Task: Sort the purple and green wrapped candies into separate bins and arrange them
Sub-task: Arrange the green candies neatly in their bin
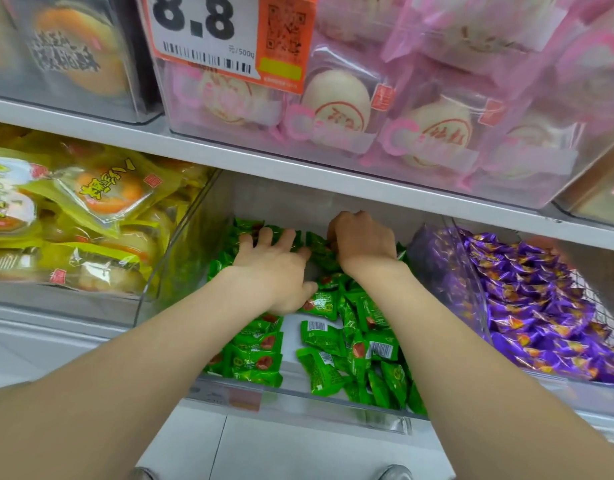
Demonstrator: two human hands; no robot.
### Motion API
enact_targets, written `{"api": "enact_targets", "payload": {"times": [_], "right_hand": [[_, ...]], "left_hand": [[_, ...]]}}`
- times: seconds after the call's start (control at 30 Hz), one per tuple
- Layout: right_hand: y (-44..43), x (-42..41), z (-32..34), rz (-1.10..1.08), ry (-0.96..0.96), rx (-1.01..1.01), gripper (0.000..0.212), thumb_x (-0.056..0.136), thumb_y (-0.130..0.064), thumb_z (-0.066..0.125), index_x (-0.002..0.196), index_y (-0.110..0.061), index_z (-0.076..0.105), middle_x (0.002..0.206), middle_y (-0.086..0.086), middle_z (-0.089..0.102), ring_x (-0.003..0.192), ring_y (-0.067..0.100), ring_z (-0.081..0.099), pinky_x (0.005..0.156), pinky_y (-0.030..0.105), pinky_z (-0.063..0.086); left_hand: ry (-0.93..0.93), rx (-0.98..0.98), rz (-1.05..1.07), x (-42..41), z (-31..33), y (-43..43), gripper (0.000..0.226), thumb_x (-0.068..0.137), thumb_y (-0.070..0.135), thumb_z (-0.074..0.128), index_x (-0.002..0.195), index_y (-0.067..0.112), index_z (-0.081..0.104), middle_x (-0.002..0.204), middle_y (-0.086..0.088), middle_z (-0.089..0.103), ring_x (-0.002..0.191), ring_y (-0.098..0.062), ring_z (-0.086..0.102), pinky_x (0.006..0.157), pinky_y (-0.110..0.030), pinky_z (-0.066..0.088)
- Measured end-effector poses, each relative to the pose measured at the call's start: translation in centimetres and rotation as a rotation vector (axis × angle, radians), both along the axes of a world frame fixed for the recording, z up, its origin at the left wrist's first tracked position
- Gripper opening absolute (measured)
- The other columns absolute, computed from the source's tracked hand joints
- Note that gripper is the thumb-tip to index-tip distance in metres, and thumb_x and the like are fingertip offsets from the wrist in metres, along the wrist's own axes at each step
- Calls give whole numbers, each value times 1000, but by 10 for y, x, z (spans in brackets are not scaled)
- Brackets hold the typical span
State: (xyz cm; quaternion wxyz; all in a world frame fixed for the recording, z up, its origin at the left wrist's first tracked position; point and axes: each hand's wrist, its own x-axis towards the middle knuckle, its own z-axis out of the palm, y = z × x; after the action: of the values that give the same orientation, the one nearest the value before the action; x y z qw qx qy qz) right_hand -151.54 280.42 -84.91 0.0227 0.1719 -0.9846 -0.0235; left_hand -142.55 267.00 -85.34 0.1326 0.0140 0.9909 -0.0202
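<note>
Left grip [274,268] lies released, fingers spread flat on the green wrapped candies [321,367] in a clear plastic bin [298,400], while the right grip [362,240] beside it curls knuckles-up into the same heap at the back; whether it grasps a candy I cannot tell. Purple wrapped candies [541,306] fill the neighbouring bin [449,268] to the right. Above both runs a white shelf board [264,157] carrying pink-wrapped buns [336,98] and a price tag [201,26], with yellow pastry packets [101,188] to the left and pale floor tiles [298,452] below.
</note>
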Motion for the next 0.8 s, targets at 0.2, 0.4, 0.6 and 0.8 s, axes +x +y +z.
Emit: {"api": "enact_targets", "payload": {"times": [0.2,0.4,0.6,0.8], "right_hand": [[7,6,5,-154,8,-153,31,93,-36,74,117,-20,62,112,6,63,104,31,67,74,35,45],[8,17,-9,-224,-172,-199,48,81,-46,81,119,-24,62,121,6,69,118,30,63,95,37,50],[12,11,-3,-288,-285,-157,58,73,-36,86,125,-25,62,133,6,64,131,32,56,111,41,41],[14,20,6,-173,-334,84,34,90,-24,73,118,-21,54,142,13,53,142,40,35,113,53,27]], "left_hand": [[60,46,-4,-8,1,-3,64,102,62,42,158,34,28,162,-7,15,146,-42,20,115,-59,24],[56,60,-24,-17,-3,-2,59,103,55,42,158,52,21,167,-1,7,148,-42,13,116,-62,20],[37,-48,-26,-22,-1,1,58,104,58,33,159,57,16,170,-2,3,149,-43,11,117,-63,17],[-3,-64,-31,-22,-5,1,64,104,56,37,162,53,11,170,-2,-3,149,-43,8,120,-64,12]]}}
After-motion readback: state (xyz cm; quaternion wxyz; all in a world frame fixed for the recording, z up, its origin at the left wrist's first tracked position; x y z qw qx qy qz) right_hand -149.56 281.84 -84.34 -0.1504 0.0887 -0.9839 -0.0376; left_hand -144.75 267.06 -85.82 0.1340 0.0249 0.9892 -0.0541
